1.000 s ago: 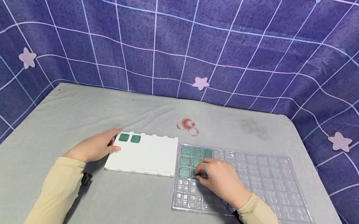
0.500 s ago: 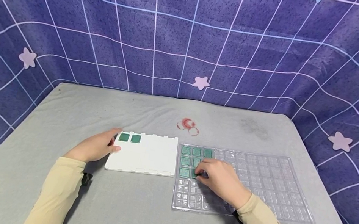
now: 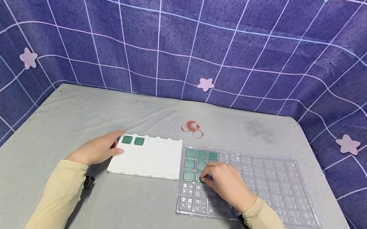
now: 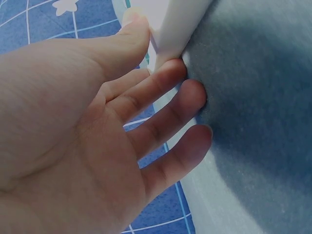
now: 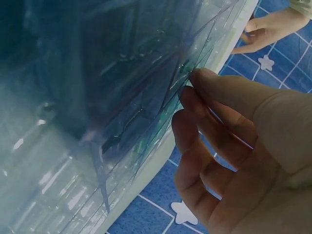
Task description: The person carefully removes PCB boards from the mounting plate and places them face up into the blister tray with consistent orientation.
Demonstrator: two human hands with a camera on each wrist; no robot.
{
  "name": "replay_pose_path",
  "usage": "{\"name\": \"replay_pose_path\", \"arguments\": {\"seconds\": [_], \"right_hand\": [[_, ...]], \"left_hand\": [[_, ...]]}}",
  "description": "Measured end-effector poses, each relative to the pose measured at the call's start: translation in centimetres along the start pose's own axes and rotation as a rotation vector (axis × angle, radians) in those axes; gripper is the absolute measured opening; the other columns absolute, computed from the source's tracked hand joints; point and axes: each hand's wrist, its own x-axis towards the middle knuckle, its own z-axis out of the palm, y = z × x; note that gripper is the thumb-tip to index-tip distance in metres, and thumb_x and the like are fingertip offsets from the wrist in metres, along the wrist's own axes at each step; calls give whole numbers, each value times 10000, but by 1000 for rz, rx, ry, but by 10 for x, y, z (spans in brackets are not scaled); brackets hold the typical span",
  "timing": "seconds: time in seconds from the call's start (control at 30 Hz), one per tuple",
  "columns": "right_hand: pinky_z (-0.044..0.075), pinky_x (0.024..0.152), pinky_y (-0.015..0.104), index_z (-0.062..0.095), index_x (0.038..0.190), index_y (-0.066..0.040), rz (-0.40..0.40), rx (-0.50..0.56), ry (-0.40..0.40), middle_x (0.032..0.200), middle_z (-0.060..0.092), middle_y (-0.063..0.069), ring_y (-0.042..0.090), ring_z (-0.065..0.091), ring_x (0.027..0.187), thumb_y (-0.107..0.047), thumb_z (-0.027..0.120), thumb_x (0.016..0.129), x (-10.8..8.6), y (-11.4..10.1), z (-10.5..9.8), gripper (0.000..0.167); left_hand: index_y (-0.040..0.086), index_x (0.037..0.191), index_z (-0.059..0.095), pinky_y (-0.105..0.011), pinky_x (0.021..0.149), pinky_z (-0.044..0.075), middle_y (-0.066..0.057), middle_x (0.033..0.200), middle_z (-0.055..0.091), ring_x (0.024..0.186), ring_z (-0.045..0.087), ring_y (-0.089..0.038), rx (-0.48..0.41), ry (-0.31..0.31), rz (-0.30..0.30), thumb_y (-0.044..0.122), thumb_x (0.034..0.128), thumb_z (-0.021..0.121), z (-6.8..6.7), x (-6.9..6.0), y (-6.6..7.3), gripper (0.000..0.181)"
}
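My left hand [image 3: 96, 151] holds the left end of a flat white tray [image 3: 150, 160] with small tabs along its long edges. In the left wrist view its thumb lies on the tray [image 4: 178, 27] and a finger touches the end. Two green square chips [image 3: 127, 139] sit in the tray's upper left. My right hand [image 3: 227, 181] reaches over a clear plastic compartment tray [image 3: 266, 188], thumb and index finger pinching a green chip [image 3: 198, 177] in the third row, second column. The fingers partly hide that chip. More green chips [image 3: 189, 164] fill pockets around it.
Both trays lie side by side on a grey cloth-covered table [image 3: 128, 208]. Red ring-shaped marks [image 3: 192, 127] show on the cloth behind them. A purple gridded curtain [image 3: 180, 36] with stars encloses the back and sides.
My right fingertips have shifted slightly at the same pocket, and the chip there shows a lighter face than before. The left hand and both trays stay in place.
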Motion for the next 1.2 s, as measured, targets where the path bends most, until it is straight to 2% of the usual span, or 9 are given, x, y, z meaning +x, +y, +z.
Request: {"name": "replay_pose_path", "arguments": {"seconds": [0.47, 0.87, 1.2], "right_hand": [[551, 635, 238, 804, 857, -240, -20, -6, 2, 830, 692, -138, 43, 652, 719, -157, 840, 825, 1, -1, -1, 96], [564, 657, 254, 802, 866, -223, -6, -27, 3, 871, 711, -127, 70, 688, 758, -185, 835, 828, 0, -2, 0, 63], [560, 649, 265, 795, 863, -228, -6, -41, 5, 859, 709, -136, 69, 686, 757, -199, 827, 833, 1, -3, -1, 53]], "left_hand": [[-92, 1515, 351, -401, 793, 481, -106, 1014, 634, 853, 549, -188, 7, 14, 15, 239, 1000, 652, -1, -1, 1, 682], [-99, 1495, 374, -410, 802, 491, -106, 999, 639, 846, 557, -189, 9, 33, 25, 222, 996, 657, -1, -3, 4, 657], [-89, 1524, 339, -401, 786, 476, -118, 1027, 622, 854, 543, -197, 7, -3, -11, 226, 1011, 636, -3, -3, 7, 672]]}}
